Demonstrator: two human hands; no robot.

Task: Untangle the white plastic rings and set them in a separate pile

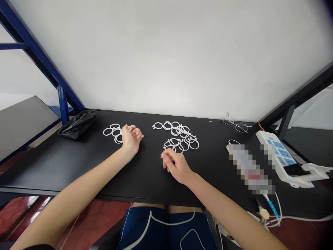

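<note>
My left hand (131, 141) is at the left group of white rings (107, 132), palm turned up and inward. Its fingers are loosely bent and apart. Part of a white ring shows behind the thumb and forefinger; I see no clear grip on it. Just in front of a larger group of white rings (184, 146) rests my right hand (178, 167), fingers curled in and thumb against them, with nothing visible in it. These thin rings have small knobs at their ends and overlap each other. Another white ring (158, 126) lies at the far left of that larger group.
A crumpled black plastic bag (78, 124) lies at the left. Eyeglasses (238, 125) sit at the back right. A blurred phone-like object (249, 170) and a white power strip (279, 156) with cables are on the right. Blue frame bars (39, 52) flank the black table (145, 184).
</note>
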